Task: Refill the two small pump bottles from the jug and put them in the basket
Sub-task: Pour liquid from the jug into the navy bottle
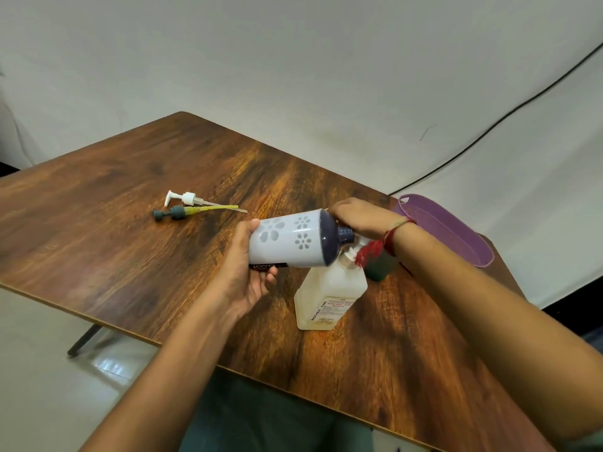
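Observation:
A white jug (293,243) with flower cut-outs and a dark blue neck lies tipped on its side, neck pointing right over the mouth of a pale square bottle (329,295) with a label. My left hand (244,275) grips the jug's base. My right hand (359,216) holds the jug near its neck from above. A small dark green bottle (381,265) stands behind the pale one, partly hidden by my right wrist. Two pump heads lie on the table at the back left: a white pump (187,199) and a grey pump (177,213) with a yellow tube.
A purple basket (456,236) stands at the table's right edge, beyond my right forearm. The wooden table (130,249) stretches left and toward me. A black cable (489,125) runs along the wall behind.

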